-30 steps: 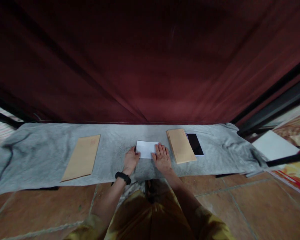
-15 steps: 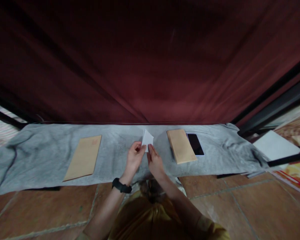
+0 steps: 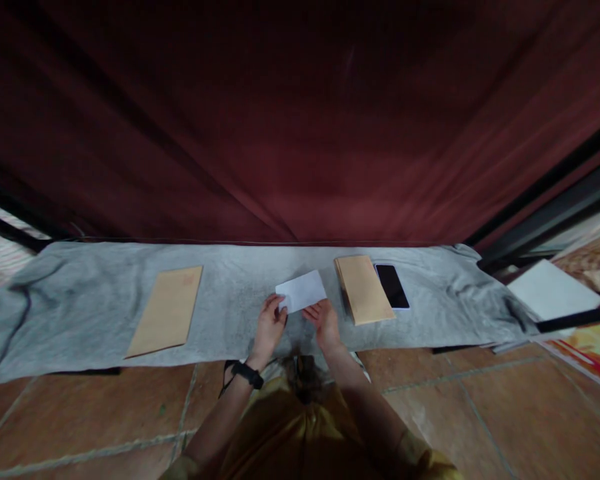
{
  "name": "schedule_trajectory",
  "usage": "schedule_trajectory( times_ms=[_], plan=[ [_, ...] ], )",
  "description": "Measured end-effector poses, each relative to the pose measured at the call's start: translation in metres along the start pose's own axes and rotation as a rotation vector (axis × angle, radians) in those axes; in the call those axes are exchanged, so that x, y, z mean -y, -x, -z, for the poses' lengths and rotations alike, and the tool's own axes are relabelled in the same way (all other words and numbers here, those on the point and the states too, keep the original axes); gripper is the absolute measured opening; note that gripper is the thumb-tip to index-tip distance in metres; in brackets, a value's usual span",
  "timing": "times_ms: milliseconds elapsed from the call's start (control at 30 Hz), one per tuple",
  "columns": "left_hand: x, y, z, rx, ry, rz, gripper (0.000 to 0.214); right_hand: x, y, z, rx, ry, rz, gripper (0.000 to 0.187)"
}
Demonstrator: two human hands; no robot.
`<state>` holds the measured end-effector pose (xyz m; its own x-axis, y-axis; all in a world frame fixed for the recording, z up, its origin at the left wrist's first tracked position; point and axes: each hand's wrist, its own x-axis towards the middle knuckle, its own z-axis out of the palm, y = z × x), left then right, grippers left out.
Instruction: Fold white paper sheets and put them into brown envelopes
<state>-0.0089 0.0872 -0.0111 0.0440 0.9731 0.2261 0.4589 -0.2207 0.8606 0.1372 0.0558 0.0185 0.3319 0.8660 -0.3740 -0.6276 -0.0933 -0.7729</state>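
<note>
A folded white paper (image 3: pixel 303 291) is held a little above the grey cloth (image 3: pixel 80 307), tilted up to the right. My left hand (image 3: pixel 270 325), with a black wristband, pinches its near left corner. My right hand (image 3: pixel 323 319) grips its near edge from below. A stack of tan envelopes (image 3: pixel 363 289) lies just right of my hands, with a black phone (image 3: pixel 393 286) beside it. A single tan envelope (image 3: pixel 167 310) lies flat on the cloth to the left.
A dark red curtain (image 3: pixel 300 133) hangs behind the cloth. White sheets (image 3: pixel 553 290) and a black bar (image 3: pixel 575 321) sit at the far right. Terracotta floor tiles (image 3: pixel 480 413) lie in front, and my yellow clothing (image 3: pixel 300 433) fills the bottom centre.
The white paper lay flat under both palms, then was lifted and held on edge. Now it is turned face-up again, held by both hands near the cloth.
</note>
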Motion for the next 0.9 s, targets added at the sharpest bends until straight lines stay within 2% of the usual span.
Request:
schedule_trajectory(
  times_ms=[67, 200, 367, 467, 533, 667, 767, 900],
  plan=[
    [0.003, 0.001, 0.003, 0.02, -0.074, -0.027, 0.027, 0.004, -0.003, 0.008, -0.034, -0.005, -0.013, 0.026],
    [0.002, 0.004, 0.004, 0.041, -0.2, -0.091, 0.028, 0.003, -0.011, 0.016, -0.098, 0.0, -0.035, 0.016],
    [-0.02, 0.012, 0.009, 0.036, -0.45, -0.257, 0.036, -0.006, -0.011, 0.013, -0.068, 0.007, -0.077, 0.015],
    [-0.032, 0.017, 0.009, 0.144, -0.588, -0.413, 0.041, -0.011, -0.007, 0.011, -0.033, 0.01, -0.111, 0.016],
    [-0.033, 0.021, 0.007, 0.222, -0.645, -0.469, 0.045, -0.013, -0.004, 0.012, -0.018, 0.015, -0.125, 0.015],
    [-0.023, 0.029, -0.001, 0.294, -0.693, -0.461, 0.05, -0.008, 0.007, 0.024, 0.095, 0.06, -0.156, 0.008],
    [-0.015, 0.031, -0.001, 0.331, -0.709, -0.449, 0.049, 0.005, 0.017, 0.04, 0.218, 0.138, -0.202, 0.022],
    [-0.013, 0.029, 0.002, 0.37, -0.742, -0.448, 0.046, 0.019, 0.022, 0.056, 0.243, 0.394, -0.205, 0.036]
  ],
)
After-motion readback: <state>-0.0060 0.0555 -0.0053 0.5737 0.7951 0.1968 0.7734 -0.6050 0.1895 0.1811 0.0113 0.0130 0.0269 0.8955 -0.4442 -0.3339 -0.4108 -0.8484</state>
